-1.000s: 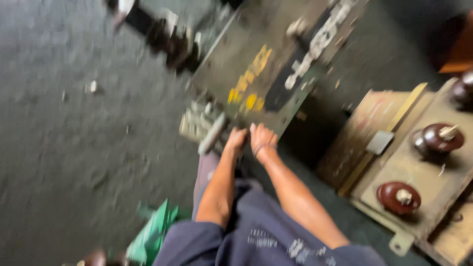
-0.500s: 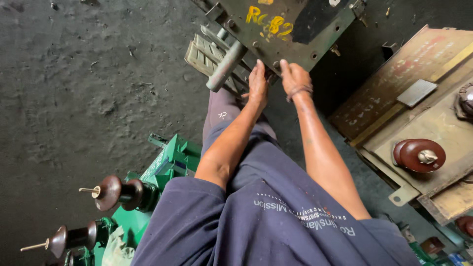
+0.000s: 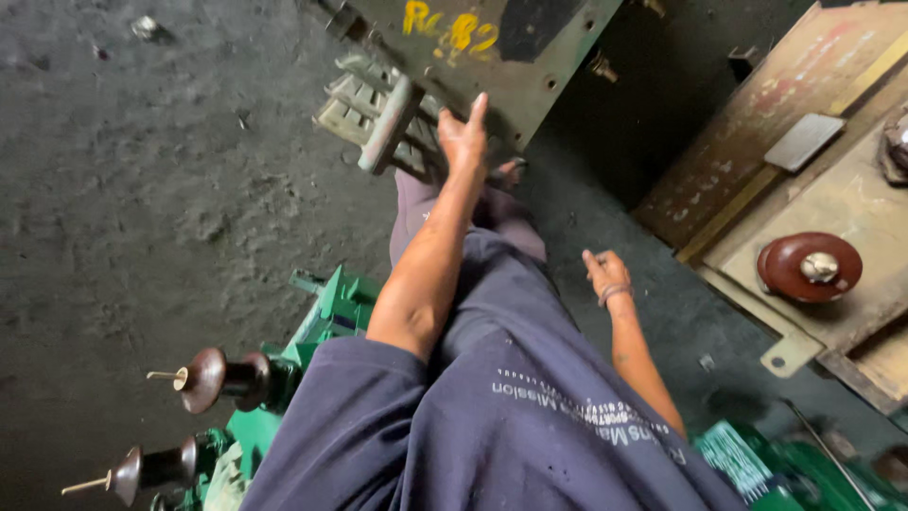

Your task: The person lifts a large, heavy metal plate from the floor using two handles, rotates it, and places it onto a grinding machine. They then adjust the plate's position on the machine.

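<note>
A single view, from a camera worn on the person's head, looks steeply down along the body at close range. The dark blue printed shirt (image 3: 492,426) fills the lower middle of the frame. The grey concrete floor (image 3: 142,218) spreads over the left half. The dark green metal housing with yellow paint marks (image 3: 492,47) lies at the top centre, farthest from the lens. No second view overlaps it.

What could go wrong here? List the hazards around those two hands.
1. The left hand presses the edge of the dark green metal casing; if that casing shifts, fingers could be pinched against the grey ribbed fins beside it.
2. The right hand hangs free, so only one hand steadies the casing.
3. Brown insulators with thin pins jut out near the legs, likely to snag.
</note>
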Action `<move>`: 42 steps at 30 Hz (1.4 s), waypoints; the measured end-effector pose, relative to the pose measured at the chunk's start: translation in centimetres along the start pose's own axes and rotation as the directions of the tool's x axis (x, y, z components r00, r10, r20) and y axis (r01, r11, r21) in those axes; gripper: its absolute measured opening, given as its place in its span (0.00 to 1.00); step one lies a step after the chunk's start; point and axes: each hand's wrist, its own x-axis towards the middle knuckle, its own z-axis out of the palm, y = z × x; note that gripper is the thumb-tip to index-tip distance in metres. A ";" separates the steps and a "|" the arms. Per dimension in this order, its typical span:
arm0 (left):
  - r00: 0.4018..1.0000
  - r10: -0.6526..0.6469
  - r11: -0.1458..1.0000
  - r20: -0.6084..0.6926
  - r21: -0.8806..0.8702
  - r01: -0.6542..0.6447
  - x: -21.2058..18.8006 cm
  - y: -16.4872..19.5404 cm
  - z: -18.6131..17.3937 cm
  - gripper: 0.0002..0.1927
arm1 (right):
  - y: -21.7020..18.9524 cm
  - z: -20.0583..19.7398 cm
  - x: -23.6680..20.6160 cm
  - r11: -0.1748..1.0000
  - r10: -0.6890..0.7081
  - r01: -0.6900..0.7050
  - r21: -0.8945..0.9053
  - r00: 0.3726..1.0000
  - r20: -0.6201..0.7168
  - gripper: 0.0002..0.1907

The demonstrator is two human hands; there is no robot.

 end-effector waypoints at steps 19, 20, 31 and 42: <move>0.432 0.885 0.303 0.173 0.491 -0.817 -5.0 7.1 17.5 0.14 | 0.4 -17.4 12.8 0.902 -0.379 0.390 0.185 0.921 -0.096 0.20; 0.372 0.905 0.220 0.209 0.518 -0.826 -4.2 7.7 20.1 0.17 | -0.3 -18.0 12.8 0.887 -0.429 0.442 0.135 0.896 -0.115 0.19; 0.621 0.348 -0.466 0.702 0.705 -0.535 -0.7 12.7 29.0 0.06 | -5.1 -24.5 14.8 0.843 -0.523 0.528 0.101 0.849 -0.075 0.21; 0.800 0.057 -0.377 0.598 0.755 -0.537 1.4 14.1 31.6 0.07 | -15.6 -33.5 21.8 0.798 -0.600 0.601 0.036 0.799 -0.051 0.20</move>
